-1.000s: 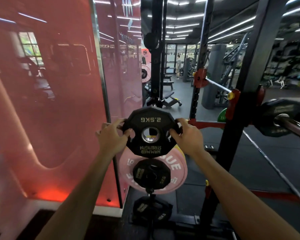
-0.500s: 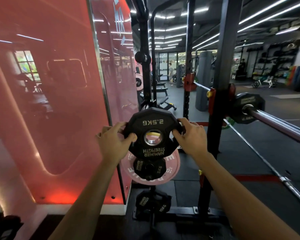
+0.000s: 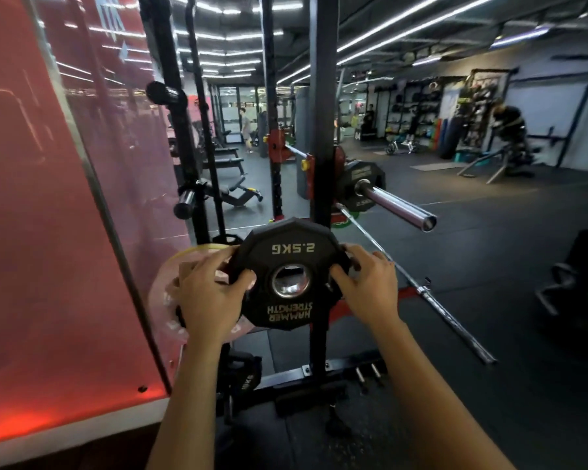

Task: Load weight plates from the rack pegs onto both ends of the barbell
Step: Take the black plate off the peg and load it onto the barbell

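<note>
The barbell sleeve [image 3: 396, 207] juts right and near from the upright [image 3: 321, 130], its open end bare with clear air around it. One plate [image 3: 363, 184] already sits at its far end against the rack. The upright stands between the held plate [image 3: 291, 274] and the sleeve. A red panel [image 3: 48, 215] walls off the left.

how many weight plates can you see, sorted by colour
Black plates: 3 — the 2.5 kg plate gripped by the left hand and right hand, one on the barbell, one low on the rack
Pink plates: 1
Total: 4
</note>
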`<move>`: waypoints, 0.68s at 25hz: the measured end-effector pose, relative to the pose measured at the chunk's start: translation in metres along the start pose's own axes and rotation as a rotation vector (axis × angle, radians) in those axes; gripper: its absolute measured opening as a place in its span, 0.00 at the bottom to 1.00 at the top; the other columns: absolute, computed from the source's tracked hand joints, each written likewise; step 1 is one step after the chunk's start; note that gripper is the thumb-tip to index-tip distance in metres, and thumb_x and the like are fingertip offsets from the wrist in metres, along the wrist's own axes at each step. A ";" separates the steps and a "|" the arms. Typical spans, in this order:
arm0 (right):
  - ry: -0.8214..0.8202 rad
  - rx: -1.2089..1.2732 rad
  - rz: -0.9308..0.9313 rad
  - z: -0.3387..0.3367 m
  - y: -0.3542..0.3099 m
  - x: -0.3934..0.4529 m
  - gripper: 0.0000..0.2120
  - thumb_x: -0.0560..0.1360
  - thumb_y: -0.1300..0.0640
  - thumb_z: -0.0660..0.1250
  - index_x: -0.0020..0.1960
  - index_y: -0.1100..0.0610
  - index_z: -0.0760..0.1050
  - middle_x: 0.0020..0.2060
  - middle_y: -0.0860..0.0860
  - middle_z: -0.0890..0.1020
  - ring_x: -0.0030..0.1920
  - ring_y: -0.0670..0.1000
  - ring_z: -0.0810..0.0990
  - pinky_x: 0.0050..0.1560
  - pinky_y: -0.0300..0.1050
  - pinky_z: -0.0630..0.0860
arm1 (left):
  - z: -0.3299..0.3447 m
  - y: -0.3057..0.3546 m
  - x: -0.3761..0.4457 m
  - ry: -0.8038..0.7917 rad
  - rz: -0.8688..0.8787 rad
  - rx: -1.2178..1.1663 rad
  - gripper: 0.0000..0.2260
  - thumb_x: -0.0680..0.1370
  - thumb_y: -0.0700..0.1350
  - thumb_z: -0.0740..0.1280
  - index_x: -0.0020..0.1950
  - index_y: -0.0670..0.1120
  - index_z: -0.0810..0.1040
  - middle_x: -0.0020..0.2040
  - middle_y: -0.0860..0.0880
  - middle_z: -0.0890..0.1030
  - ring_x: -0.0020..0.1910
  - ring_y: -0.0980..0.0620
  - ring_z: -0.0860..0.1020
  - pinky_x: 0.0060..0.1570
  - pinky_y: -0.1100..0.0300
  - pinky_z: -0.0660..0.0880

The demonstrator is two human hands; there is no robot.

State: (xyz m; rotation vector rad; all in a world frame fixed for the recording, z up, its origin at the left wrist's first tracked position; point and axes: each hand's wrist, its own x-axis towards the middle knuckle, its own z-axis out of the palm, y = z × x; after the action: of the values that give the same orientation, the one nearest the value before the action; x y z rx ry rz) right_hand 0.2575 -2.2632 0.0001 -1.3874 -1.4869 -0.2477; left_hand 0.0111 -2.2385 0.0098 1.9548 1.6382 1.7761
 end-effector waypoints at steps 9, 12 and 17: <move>0.080 0.010 0.127 -0.087 0.158 0.043 0.16 0.70 0.56 0.73 0.57 0.47 0.80 0.36 0.36 0.73 0.46 0.52 0.76 0.51 0.56 0.75 | 0.173 0.104 -0.021 -0.107 -0.034 -0.182 0.18 0.68 0.57 0.68 0.57 0.59 0.82 0.43 0.65 0.77 0.55 0.48 0.76 0.61 0.39 0.69; 0.062 0.005 0.157 -0.113 0.228 0.069 0.15 0.71 0.55 0.72 0.57 0.47 0.80 0.40 0.43 0.79 0.44 0.50 0.77 0.47 0.52 0.76 | 0.234 0.149 -0.028 -0.134 -0.063 -0.210 0.16 0.69 0.55 0.70 0.57 0.61 0.81 0.42 0.68 0.74 0.55 0.51 0.76 0.61 0.38 0.69; 0.014 0.030 0.188 -0.136 0.304 0.110 0.15 0.72 0.56 0.71 0.59 0.49 0.79 0.43 0.45 0.80 0.43 0.49 0.78 0.45 0.44 0.73 | 0.309 0.195 -0.036 -0.107 -0.073 -0.207 0.15 0.70 0.52 0.71 0.57 0.59 0.81 0.43 0.68 0.75 0.54 0.52 0.73 0.60 0.37 0.69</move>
State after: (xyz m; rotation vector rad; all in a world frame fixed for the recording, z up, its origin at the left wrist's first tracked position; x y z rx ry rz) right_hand 0.6025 -2.2015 0.0000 -1.4871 -1.3334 -0.1161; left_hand 0.3711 -2.1697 -0.0008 1.8410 1.4124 1.7060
